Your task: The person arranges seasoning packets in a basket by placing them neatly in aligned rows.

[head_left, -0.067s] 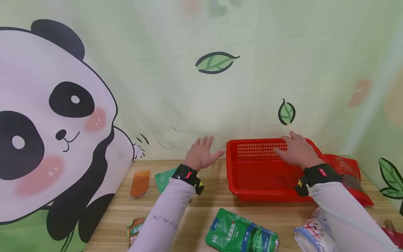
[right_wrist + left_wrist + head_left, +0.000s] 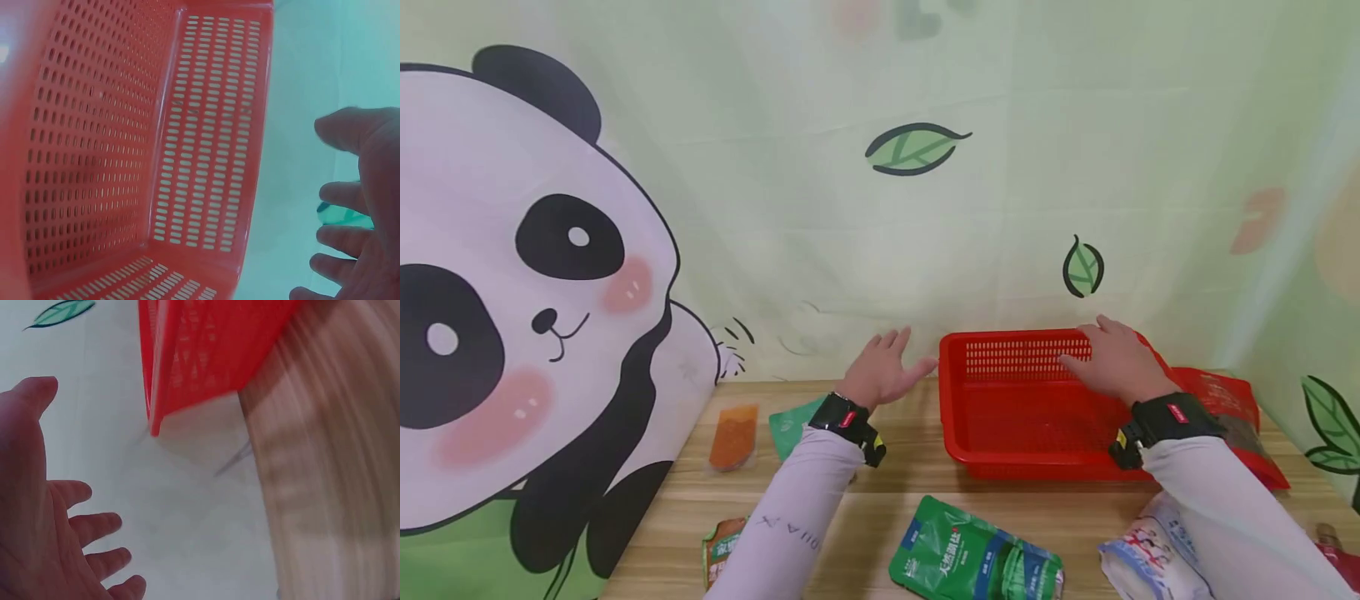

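A red plastic basket (image 2: 1022,425) with slotted walls stands at the back right of the wooden table, and nothing lies inside it. My left hand (image 2: 880,372) hovers left of the basket, fingers spread and empty; the left wrist view shows its fingers (image 2: 94,528) apart from the basket wall (image 2: 206,356). Over the basket's right part is my right hand (image 2: 1116,362), also empty with fingers extended. In the right wrist view this hand (image 2: 362,219) is beside the basket's long slotted wall (image 2: 209,131), with a gap between them.
A green pouch (image 2: 973,550) lies at the front middle. A white-and-blue bag (image 2: 1153,554) is under the right forearm, and a red bag (image 2: 1221,400) sits right of the basket. At left are an orange-brown packet (image 2: 733,437), a teal packet (image 2: 790,425) and a brown-green packet (image 2: 722,546).
My right hand has shifted slightly to the right over the basket. The left hand has barely moved; the basket and packets stay where they were.
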The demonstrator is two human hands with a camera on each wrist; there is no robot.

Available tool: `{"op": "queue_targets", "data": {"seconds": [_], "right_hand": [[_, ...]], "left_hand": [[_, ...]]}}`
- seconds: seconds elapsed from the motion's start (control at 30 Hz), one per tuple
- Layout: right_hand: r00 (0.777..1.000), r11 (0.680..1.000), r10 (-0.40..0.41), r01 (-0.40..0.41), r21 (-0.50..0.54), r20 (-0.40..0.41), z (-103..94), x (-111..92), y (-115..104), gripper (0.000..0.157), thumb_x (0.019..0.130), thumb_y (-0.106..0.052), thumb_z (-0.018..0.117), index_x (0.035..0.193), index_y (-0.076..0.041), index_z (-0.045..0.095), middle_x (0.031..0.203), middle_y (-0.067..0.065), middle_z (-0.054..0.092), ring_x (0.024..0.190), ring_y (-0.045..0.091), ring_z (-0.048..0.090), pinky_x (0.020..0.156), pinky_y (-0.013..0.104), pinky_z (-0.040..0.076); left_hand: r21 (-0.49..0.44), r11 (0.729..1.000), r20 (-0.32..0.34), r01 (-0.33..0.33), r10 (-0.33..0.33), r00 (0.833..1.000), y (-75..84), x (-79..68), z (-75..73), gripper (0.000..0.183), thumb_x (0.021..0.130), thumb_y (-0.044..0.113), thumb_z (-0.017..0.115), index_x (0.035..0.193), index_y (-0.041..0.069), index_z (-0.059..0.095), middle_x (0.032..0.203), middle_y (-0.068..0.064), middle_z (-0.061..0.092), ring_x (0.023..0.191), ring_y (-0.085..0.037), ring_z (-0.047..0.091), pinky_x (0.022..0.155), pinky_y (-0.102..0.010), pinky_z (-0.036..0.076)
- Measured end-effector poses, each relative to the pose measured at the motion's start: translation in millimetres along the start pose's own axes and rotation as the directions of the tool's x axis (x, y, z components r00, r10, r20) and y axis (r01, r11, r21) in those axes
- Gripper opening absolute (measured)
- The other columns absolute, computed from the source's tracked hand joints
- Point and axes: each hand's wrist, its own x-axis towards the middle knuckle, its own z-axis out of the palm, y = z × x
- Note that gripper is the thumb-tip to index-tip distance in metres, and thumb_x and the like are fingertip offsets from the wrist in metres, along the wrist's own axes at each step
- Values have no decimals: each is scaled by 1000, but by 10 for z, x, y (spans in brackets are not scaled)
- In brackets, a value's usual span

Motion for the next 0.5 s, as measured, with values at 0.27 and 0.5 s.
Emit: {"op": "queue_targets", "data": {"seconds": [0.27,0.5], "right_hand": [[999,997,33,-32,73,-8,-86,-146,295,74,97,-37,64,148,11,39,146,39,43,129,56,40,106,73,40],[979,966,179,-194,169,99,-162,-379,620,79,97,-39,63,145,17,34,131,40,52,99,45,60,82,53,61]], "left_hand": [[-300,954,133,7,35,990,44,-161,185,86,95,65,54,162,17,30,157,-13,49,142,-34,49,110,-58,47],[-730,678,203,87,93,975,81,-392,382,56,101,43,63,141,5,58,116,-15,72,100,-33,73,90,-44,62]]}}
